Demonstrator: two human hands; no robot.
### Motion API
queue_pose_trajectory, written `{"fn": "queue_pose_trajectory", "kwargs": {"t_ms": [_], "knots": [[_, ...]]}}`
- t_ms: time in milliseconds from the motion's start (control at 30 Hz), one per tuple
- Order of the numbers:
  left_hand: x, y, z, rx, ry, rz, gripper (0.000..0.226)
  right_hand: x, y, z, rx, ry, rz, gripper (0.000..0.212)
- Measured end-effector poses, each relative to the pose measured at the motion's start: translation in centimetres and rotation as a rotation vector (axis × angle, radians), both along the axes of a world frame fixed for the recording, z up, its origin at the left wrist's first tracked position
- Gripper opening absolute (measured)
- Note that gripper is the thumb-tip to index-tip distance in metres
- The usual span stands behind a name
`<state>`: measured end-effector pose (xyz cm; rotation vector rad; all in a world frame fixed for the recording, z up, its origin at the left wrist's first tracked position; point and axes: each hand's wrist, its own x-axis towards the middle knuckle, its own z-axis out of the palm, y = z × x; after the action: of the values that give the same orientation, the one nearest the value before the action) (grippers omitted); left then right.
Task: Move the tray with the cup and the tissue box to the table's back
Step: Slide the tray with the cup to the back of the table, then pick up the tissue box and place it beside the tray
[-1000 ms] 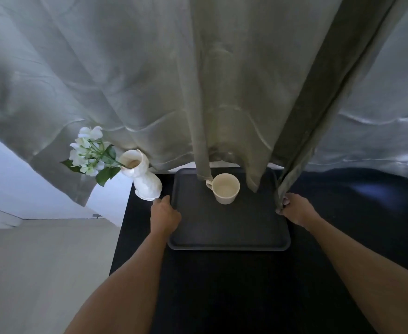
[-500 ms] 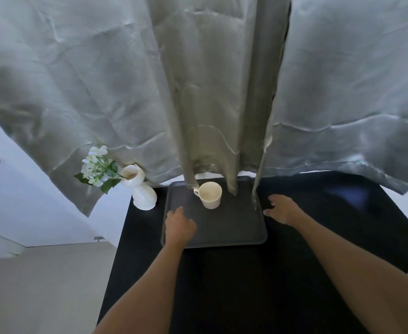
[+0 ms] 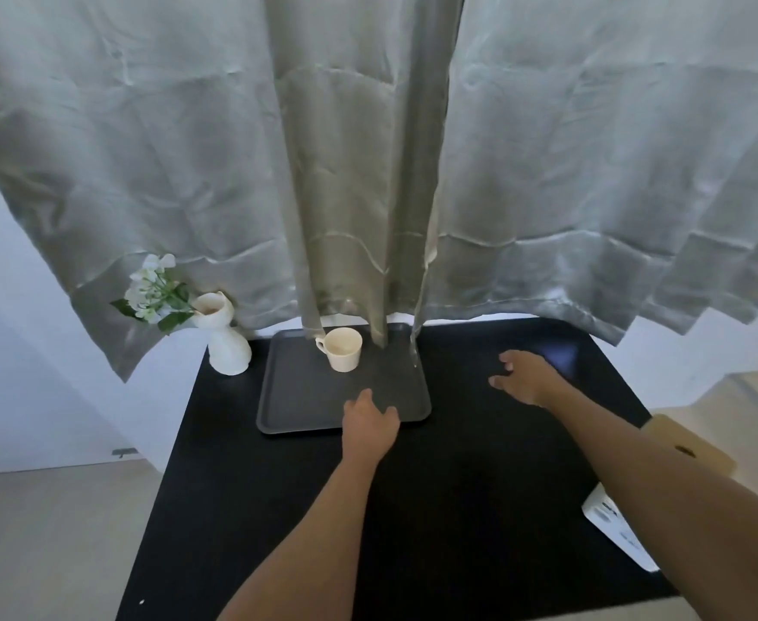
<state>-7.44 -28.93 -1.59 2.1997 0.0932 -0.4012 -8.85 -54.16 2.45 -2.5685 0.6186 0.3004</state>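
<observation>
A dark grey tray [image 3: 296, 396] lies at the back of the black table [image 3: 457, 508], its far edge under the curtain. A cream cup [image 3: 344, 349] stands upright on the tray's far part. My left hand [image 3: 369, 425] hovers over the tray's near edge, fingers loosely spread, holding nothing. My right hand [image 3: 525, 376] is off the tray, to its right above the table, fingers apart and empty. A white box [image 3: 617, 528], possibly the tissue box, shows at the table's right edge, partly hidden by my right forearm.
A white vase [image 3: 227, 347] with white flowers [image 3: 153, 289] stands at the table's back left corner, beside the tray. A grey-green curtain [image 3: 368, 172] hangs along the back, its hem touching the tray. A tan object [image 3: 690, 445] lies off the table's right side.
Both hands have let go of the tray's sides. The left hand moved to the tray's near edge, the right hand moved away to the right. The view has pulled back.
</observation>
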Motion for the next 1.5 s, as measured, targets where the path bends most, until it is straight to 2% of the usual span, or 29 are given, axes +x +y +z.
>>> {"fn": "queue_pose_trajectory", "kwargs": {"t_ms": [300,633,967,1100,1267,1500], "knots": [[-6.7,-5.7,0.7,-0.078,0.076,-0.045,0.062,-6.6,-6.0,2.8,-0.066,-0.052,-0.112,0.059],[-12.8,-15.8,-1.7,-0.114,0.190,-0.070,0.064,-12.5,-16.5,1.4,-0.032,-0.034,-0.194,0.056],[-20.0,-27.9,-5.0,-0.082,0.305,0.121,0.066,-16.0,-28.6,-3.8,0.180,0.002,-0.165,0.051],[-21.1,-30.8,-5.9,-0.088,0.314,0.199,0.060,-16.2,-30.5,-5.6,0.161,0.033,-0.115,0.053],[-21.5,-32.4,-6.1,-0.096,0.263,0.247,0.036,-15.8,-31.5,-7.2,0.167,0.056,-0.057,0.047],[-22.5,-33.3,-6.3,-0.135,0.236,0.359,0.043,-15.6,-31.7,-8.5,0.251,0.039,0.027,0.043]]}}
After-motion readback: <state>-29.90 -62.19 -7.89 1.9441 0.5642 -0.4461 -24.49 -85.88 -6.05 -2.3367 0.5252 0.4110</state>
